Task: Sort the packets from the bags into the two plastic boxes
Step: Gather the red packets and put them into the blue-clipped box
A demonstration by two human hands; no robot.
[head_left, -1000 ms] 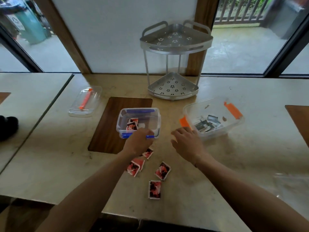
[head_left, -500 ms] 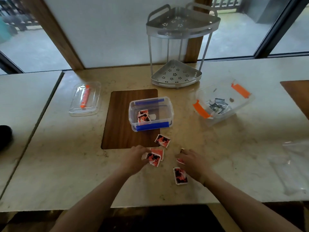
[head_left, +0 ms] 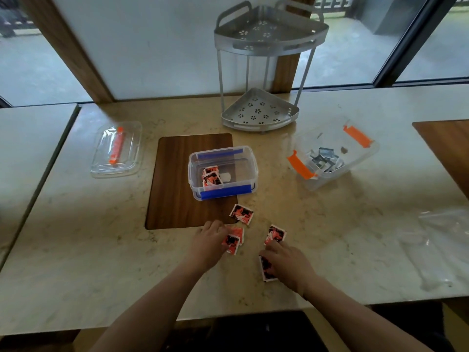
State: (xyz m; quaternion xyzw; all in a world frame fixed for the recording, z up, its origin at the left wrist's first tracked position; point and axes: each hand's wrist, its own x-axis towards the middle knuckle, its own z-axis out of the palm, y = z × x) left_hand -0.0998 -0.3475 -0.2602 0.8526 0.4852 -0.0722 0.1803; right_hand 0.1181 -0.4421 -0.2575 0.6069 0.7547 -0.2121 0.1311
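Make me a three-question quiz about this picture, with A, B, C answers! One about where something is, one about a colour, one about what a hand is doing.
1. Where is the box with blue clips?
A. On the metal shelf
B. Partly on the brown wooden panel
C. On the floor

2. What colour are the clips on the other box?
A. Orange
B. Green
C. Yellow

3. What is the right hand doing?
A. Hanging high in the air
B. Resting inside a box
C. Pressing down on a red packet on the table

Answers:
1 B: its left part sits over the wooden panel.
2 A: both clips are bright orange.
3 C: the fingers cover a packet lying on the table.
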